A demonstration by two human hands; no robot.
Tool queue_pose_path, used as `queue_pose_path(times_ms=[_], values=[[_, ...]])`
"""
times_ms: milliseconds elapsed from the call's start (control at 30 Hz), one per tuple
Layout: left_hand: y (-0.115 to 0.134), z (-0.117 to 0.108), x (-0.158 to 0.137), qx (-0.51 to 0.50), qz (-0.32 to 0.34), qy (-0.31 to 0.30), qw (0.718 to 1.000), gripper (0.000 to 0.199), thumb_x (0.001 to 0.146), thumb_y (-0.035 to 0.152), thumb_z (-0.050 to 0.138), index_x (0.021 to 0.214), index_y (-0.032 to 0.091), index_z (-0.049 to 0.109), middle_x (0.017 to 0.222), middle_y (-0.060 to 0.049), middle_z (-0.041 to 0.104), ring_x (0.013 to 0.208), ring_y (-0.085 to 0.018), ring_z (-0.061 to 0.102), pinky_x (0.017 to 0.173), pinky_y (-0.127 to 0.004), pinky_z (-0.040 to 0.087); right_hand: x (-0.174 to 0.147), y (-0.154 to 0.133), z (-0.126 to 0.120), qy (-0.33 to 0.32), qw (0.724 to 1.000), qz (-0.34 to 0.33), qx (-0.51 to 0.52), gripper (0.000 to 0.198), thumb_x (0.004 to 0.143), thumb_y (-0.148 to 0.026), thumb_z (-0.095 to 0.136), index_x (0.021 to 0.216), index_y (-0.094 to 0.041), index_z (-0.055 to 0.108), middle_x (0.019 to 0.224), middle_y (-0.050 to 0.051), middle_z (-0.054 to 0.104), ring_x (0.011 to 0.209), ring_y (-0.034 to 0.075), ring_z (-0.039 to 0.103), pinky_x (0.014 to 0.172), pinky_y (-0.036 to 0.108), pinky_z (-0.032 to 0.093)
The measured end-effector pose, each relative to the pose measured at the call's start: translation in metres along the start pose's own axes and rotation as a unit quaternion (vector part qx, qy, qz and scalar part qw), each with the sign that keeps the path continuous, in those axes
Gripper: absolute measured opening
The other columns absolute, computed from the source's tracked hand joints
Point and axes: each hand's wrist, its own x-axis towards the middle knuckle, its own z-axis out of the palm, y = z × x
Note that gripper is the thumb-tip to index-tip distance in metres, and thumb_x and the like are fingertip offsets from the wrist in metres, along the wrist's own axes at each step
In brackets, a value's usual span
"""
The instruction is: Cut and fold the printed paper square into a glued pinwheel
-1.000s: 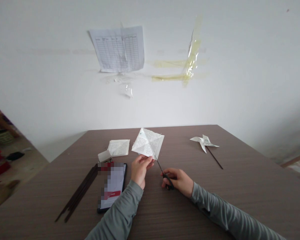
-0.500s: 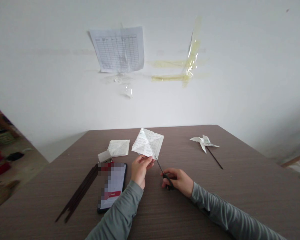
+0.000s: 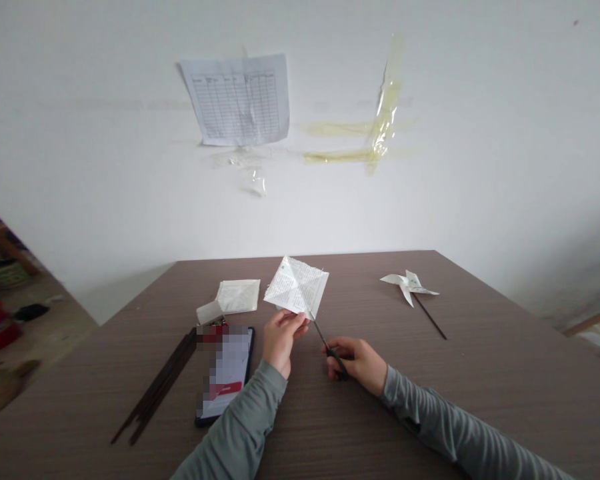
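Two hands over the table [image 3: 485, 367]. L hand [image 3: 279, 343]: grip pinched tight, thumb + fingers on near edge of the printed paper square [image 3: 296, 287], creased diag., held up approx. mid-table. R hand [image 3: 363, 363]: grip closed round handle end of scissors [image 3: 321, 334], other end at the square's near corner. Pinwheel [image 3: 407, 285] lies R, well apart; phone [image 3: 230, 367] + dark sticks [image 3: 160, 383] lie L, phone just beside L forearm.

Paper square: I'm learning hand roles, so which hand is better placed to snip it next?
Probably the right hand: it grips the scissors, whose blades reach the near corner of the paper square. The left hand pinches it close by.
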Motion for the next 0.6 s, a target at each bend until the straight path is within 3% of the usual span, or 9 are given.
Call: queue_pose_path(times_ms=[167, 600], values=[[0.0, 0.001, 0.0, 0.003, 0.002, 0.004, 1.0, 0.041, 0.065, 0.027, 0.123, 0.082, 0.019, 0.087, 0.084, -0.005, 0.092, 0.082, -0.024, 0.091, 0.079, -0.033, 0.076, -0.003, -0.007, 0.002, 0.01, 1.0, 0.013, -0.009, 0.074, 0.071, -0.094, 0.106, 0.103, -0.031, 0.086, 0.077, 0.011, 0.086, 0.08, 0.042, 0.086, 0.087, 0.057, 0.074], [-0.001, 0.001, 0.0, -0.004, 0.01, -0.001, 1.0, 0.044, 0.062, 0.03, 0.125, 0.081, 0.019, 0.087, 0.083, -0.004, 0.091, 0.08, -0.022, 0.089, 0.078, -0.031, 0.074, 0.0, 0.004, 0.002, 0.002, 1.0, -0.004, 0.004, 0.068, 0.078, -0.085, 0.102, 0.108, -0.027, 0.084, 0.074, 0.006, 0.084, 0.072, 0.031, 0.079, 0.084, 0.05, 0.073]])
